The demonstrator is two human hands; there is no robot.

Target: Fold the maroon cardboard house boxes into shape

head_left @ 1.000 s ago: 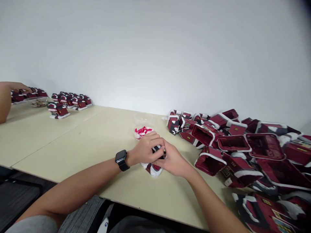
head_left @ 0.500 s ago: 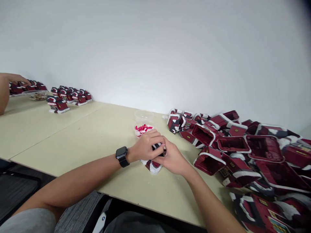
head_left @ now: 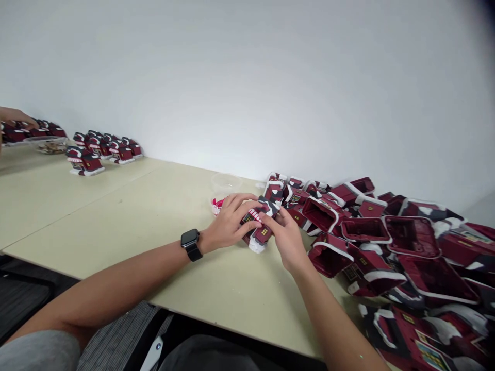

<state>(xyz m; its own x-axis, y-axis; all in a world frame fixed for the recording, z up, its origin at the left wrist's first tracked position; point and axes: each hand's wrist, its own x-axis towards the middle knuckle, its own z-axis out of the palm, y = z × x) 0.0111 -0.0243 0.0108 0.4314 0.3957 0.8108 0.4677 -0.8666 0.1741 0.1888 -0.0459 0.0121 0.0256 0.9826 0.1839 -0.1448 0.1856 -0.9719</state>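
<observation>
Both my hands grip one small dark red toy house (head_left: 260,225) with white snow trim and yellow windows, tilted just above the beige table (head_left: 127,216). My left hand (head_left: 228,222), with a black watch on its wrist, wraps the house's left side. My right hand (head_left: 286,240) pinches its right side with the fingertips. Right behind my left hand a clear plastic cup with red and white small parts (head_left: 216,205) shows partly.
A large heap of dark red house shells (head_left: 390,247) covers the table's right side. An empty clear cup (head_left: 225,181) stands behind. A row of finished houses (head_left: 102,148) stands at the far left, where another person's hand (head_left: 15,116) reaches.
My hands have lifted the house off the table and turned it so its windowed side shows; it now sits slightly farther right. The view has shifted a little.
</observation>
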